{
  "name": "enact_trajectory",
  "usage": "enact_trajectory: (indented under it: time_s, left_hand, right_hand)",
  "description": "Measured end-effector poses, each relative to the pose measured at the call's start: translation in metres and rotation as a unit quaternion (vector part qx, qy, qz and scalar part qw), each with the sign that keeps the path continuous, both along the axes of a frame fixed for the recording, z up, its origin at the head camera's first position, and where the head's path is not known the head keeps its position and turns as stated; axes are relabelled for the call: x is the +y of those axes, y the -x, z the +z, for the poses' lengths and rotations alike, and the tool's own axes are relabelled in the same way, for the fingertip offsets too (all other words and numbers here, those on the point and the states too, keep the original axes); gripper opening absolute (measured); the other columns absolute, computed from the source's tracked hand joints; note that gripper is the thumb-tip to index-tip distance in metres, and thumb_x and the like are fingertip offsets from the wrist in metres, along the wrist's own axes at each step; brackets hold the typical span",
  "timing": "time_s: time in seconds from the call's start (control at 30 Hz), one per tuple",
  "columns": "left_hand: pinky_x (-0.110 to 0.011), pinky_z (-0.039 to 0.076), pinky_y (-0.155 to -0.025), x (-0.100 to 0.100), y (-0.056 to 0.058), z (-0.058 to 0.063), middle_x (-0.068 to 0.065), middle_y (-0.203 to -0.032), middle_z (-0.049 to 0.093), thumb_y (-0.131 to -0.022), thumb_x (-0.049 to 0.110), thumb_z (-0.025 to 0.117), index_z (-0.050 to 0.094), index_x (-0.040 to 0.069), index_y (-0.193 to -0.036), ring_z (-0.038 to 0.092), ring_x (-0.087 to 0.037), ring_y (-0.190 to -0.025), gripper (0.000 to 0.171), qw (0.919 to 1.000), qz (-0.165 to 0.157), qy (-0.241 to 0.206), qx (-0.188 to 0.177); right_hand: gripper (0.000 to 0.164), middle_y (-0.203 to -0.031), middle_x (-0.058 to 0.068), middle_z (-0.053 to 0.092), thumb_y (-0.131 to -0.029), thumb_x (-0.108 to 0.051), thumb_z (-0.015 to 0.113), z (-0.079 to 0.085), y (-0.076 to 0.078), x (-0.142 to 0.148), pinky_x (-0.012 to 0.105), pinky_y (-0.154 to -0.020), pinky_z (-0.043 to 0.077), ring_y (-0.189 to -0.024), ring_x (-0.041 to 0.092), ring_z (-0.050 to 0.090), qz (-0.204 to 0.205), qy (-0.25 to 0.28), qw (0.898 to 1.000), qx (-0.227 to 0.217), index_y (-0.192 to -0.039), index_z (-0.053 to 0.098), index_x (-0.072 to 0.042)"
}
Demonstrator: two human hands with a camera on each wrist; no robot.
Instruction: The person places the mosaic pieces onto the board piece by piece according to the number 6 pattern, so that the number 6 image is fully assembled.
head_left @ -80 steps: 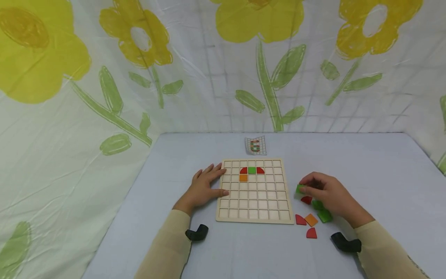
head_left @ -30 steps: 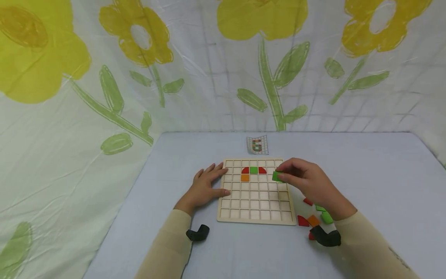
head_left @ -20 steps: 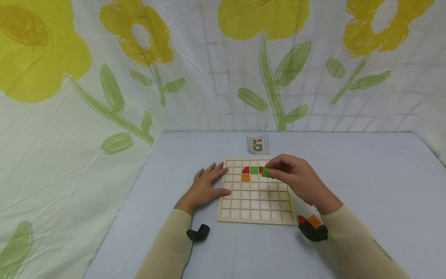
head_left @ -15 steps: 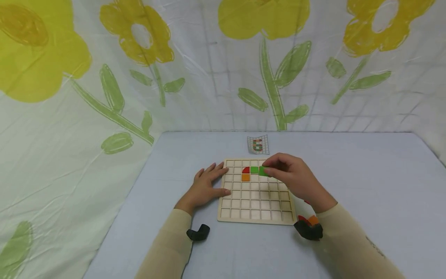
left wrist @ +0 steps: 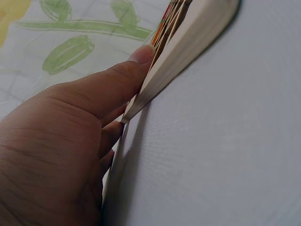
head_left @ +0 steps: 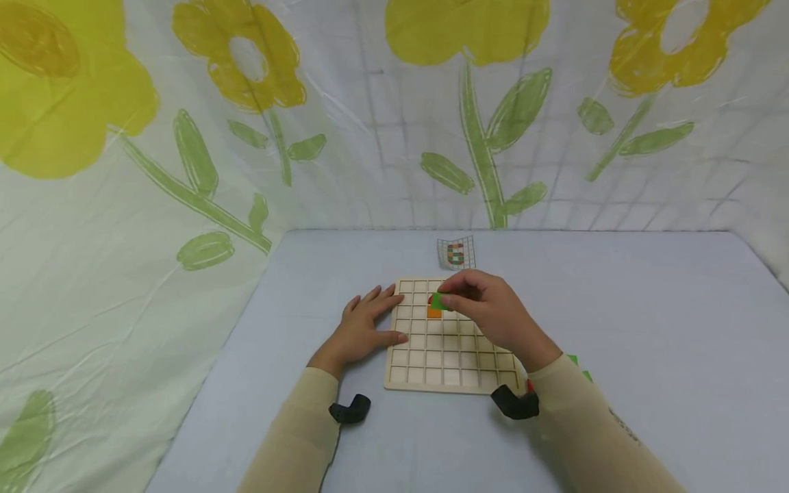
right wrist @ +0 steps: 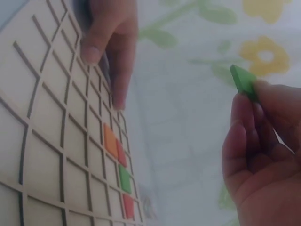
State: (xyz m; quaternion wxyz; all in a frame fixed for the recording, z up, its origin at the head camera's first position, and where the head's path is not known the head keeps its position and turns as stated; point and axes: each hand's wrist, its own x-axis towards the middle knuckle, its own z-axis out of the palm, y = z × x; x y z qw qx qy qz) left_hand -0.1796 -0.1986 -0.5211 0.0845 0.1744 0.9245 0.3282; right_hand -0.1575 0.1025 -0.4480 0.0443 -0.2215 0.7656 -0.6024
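My right hand point(head_left: 490, 311) pinches a green square tile point(head_left: 439, 301) between thumb and fingers, above the upper part of the wooden grid board point(head_left: 425, 375). The right wrist view shows this tile raised clear of the board. My left hand point(head_left: 360, 330) rests at the board's left edge, fingers spread and thumb on the frame. In the board's cells sit an orange square tile point(right wrist: 110, 140), a red quarter-round tile point(right wrist: 121, 151), a green tile point(right wrist: 124, 179) and another red tile point(right wrist: 128, 206). From the head camera, my right hand hides part of that row.
A small printed pattern card point(head_left: 456, 253) lies behind the board. To its right are loose tiles, mostly hidden by my right forearm; a green one point(head_left: 573, 359) and a red one point(head_left: 530, 385) peek out. A flowered cloth point(head_left: 345, 137) hangs behind the table.
My right hand picked up the green tile from the loose pieces right of the board and carried it left over the grid, above the orange tile. My left hand stays put.
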Motion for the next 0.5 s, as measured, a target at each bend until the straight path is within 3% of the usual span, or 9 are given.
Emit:
enact_trajectory:
  time_s: [0.3, 0.4, 0.5]
  left_hand:
    - [-0.05, -0.004, -0.129, 0.001, 0.001, 0.002, 0.009, -0.176, 0.027, -0.092, 0.052, 0.086, 0.05, 0.021, -0.166, 0.012, -0.019, -0.165, 0.088, 1.0, -0.008, 0.001, 0.004]
    - [-0.05, -0.004, -0.129, 0.0, 0.001, 0.002, 0.008, -0.177, 0.027, -0.093, 0.052, 0.085, 0.049, 0.021, -0.167, 0.012, -0.021, -0.165, 0.088, 0.9999, -0.01, 0.003, 0.004]
    - [-0.051, -0.004, -0.129, 0.0, 0.001, 0.001, 0.007, -0.177, 0.027, -0.093, 0.053, 0.085, 0.049, 0.021, -0.167, 0.012, -0.021, -0.165, 0.089, 0.9999, -0.011, 0.002, 0.006]
  right_hand:
    - [0.013, -0.115, 0.006, 0.076, -0.106, -0.013, 0.075, -0.013, 0.003, -0.006, 0.057, -0.095, 0.058, -0.103, 0.027, 0.072, -0.004, 0.004, 0.999, -0.036, -0.117, 0.076, -0.005]
    - [0.012, -0.115, 0.006, 0.076, -0.105, -0.012, 0.075, -0.021, 0.005, -0.007, 0.056, -0.095, 0.058, -0.101, 0.025, 0.072, -0.006, 0.001, 0.999, -0.045, -0.115, 0.077, -0.005]
    - [0.011, -0.116, 0.004, 0.077, -0.105, -0.013, 0.076, -0.027, 0.006, -0.009, 0.047, -0.093, 0.059, -0.101, 0.024, 0.07, -0.005, -0.015, 0.999, -0.047, -0.115, 0.078, -0.007]
